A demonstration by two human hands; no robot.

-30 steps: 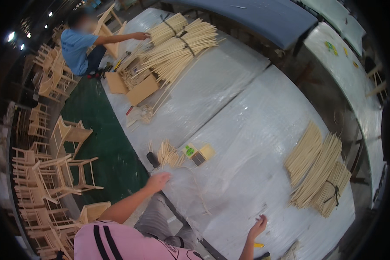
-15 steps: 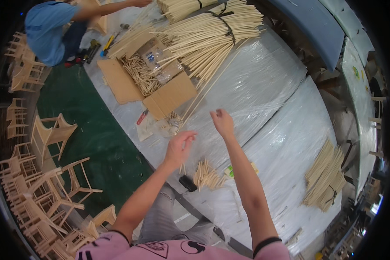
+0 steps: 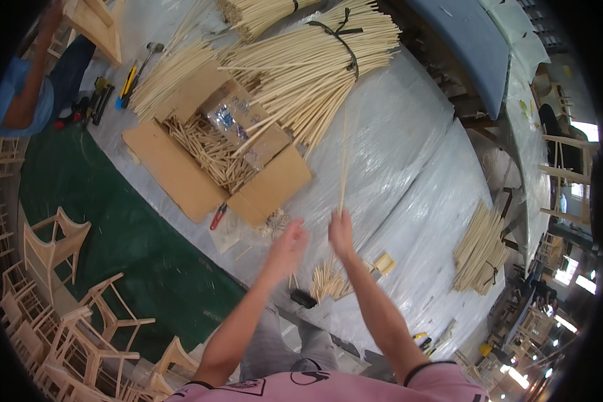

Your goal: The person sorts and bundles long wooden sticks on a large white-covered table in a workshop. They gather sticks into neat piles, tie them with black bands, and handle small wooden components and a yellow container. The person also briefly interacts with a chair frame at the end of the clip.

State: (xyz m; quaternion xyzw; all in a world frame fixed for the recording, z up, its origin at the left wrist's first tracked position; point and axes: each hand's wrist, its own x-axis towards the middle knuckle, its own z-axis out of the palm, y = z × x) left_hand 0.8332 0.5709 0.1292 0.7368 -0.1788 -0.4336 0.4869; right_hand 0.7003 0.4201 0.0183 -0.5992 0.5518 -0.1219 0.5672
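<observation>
My right hand (image 3: 340, 236) is closed around a long thin wooden stick (image 3: 344, 161), which points away from me over the plastic-wrapped table. Just left of it is my left hand (image 3: 289, 246), its fingers smeared by motion and their grip unclear. Beyond that hand stands an open cardboard box (image 3: 174, 167) holding many short wooden pegs (image 3: 211, 151) and a clear plastic bag (image 3: 226, 119). A small pile of short sticks (image 3: 326, 283) lies below my hands, beside a black object (image 3: 303, 298).
Large tied bundles of sticks (image 3: 321, 60) lie at the far side, another bundle (image 3: 481, 249) at the right. A red-handled tool (image 3: 218, 216) is near the box. Wooden chair frames (image 3: 53, 251) crowd the left. At the far left a person in blue (image 3: 37, 94) handles a wooden frame (image 3: 95, 28).
My right hand, which showed nothing in it before, now grips a long stick. The view has shifted, and the person in blue appears farther left with a wooden frame.
</observation>
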